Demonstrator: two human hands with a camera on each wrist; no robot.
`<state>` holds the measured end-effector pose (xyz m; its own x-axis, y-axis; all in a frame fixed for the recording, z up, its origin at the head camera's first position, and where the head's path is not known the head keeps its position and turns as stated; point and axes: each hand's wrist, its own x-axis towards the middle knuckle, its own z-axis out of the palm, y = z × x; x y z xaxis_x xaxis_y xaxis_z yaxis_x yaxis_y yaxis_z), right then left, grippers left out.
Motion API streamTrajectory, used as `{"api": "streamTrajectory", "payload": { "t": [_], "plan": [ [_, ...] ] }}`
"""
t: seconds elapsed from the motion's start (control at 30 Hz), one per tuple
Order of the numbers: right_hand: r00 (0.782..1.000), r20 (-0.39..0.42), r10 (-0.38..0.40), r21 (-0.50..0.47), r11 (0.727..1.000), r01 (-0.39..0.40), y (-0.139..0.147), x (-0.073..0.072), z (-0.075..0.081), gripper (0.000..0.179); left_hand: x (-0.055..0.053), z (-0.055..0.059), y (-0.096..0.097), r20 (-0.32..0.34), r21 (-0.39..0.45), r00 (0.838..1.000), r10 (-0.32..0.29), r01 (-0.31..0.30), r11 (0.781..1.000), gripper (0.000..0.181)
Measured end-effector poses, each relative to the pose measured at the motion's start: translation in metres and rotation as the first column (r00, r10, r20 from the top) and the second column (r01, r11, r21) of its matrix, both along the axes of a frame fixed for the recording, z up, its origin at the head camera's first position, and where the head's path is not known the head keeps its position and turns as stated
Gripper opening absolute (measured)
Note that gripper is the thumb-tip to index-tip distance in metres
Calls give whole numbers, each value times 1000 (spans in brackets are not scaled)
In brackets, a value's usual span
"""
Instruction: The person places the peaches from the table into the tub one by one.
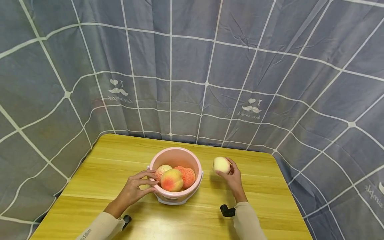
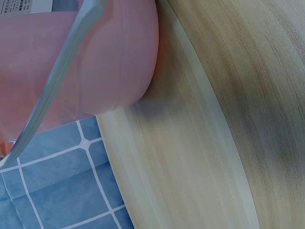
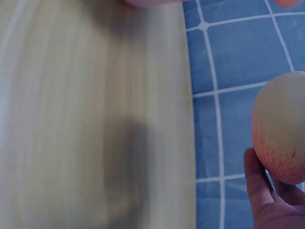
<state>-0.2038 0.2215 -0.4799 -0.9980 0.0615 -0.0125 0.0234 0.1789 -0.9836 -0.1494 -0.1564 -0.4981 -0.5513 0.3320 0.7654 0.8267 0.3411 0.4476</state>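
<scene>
A pink bucket [image 1: 196, 186] with a pale handle stands on the table and holds several peaches. A yellow peach with a red blush [image 1: 172, 180] lies uppermost. Beside it are a red speckled peach [image 1: 189, 177] and a paler one [image 1: 163, 170]. My left hand [image 1: 136, 186] grips the bucket's left rim, fingertips at the edge. In the left wrist view the bucket's side [image 2: 114, 62] and handle [image 2: 52, 83] show, but not the hand. To the right of the bucket, my right hand [image 1: 232, 176] holds a pale peach [image 3: 281, 126] with red speckles, raised above the table.
The wooden table [image 1: 126, 150] has a rounded back edge. A grey-blue curtain with white lines [image 1: 192, 96] hangs behind it and along both sides. Black mounts sit at the left wrist [image 1: 127, 221] and right wrist [image 1: 227, 210].
</scene>
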Motion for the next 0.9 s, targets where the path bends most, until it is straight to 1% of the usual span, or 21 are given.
{"api": "streamTrajectory", "payload": {
  "t": [0.2,0.3,0.43,0.53,0.6,0.77,0.9],
  "plan": [
    [1000,-18,22,-31,999,-23,-11,-1,16,73,0,1,0,4,1,1000,-4,4,1000,33],
    [999,-28,34,-51,998,-35,-15,-4,20,72,0,1,0,14,-3,1000,-1,2,1000,32],
    [998,-35,50,-99,994,-54,-19,-11,16,74,0,1,0,10,2,1000,-2,2,1000,35],
    [996,-53,66,-133,989,-72,-23,-17,12,74,0,-1,0,-3,8,1000,-5,5,1000,36],
    [994,-77,79,-136,987,-89,-27,-19,12,74,-1,-2,0,-9,12,1000,-8,8,1000,35],
    [984,-141,111,-122,984,-129,-36,-19,17,73,0,-2,-1,-5,11,1000,-6,6,1000,29],
    [978,-159,133,-120,981,-153,-44,-19,24,72,0,-1,0,-7,14,1000,-9,9,1000,25]
  ]
}}
